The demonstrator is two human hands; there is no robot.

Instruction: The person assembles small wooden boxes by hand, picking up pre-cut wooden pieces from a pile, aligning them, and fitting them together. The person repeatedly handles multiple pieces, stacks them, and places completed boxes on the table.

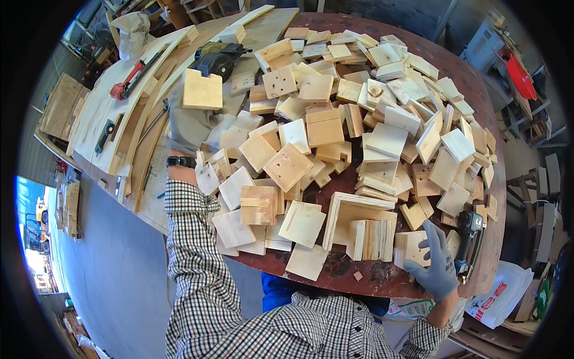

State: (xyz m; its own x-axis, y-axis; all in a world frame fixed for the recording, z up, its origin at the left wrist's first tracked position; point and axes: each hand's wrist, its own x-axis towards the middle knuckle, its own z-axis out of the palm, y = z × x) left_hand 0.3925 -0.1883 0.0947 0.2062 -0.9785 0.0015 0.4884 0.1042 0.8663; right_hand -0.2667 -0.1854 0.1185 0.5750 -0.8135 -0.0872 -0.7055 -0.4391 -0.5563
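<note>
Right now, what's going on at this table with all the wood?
A person in a checked shirt and grey gloves stands at a round reddish table heaped with small plywood squares. The left hand is stretched out, holding one square block up over the pile. The right hand rests on a small stack of pieces at the near edge, beside a black power tool. A row of squares stood on edge sits near it.

Pale, matt plywood squares (287,166) are showing raw layered edges, heaped on a desk (382,272) whose reddish-brown top is looking worn and dull. The right hand (438,262) is wearing a grey knitted glove, and the left hand (186,119) grey cloth, below checked woven shirt sleeves (190,251).
</note>
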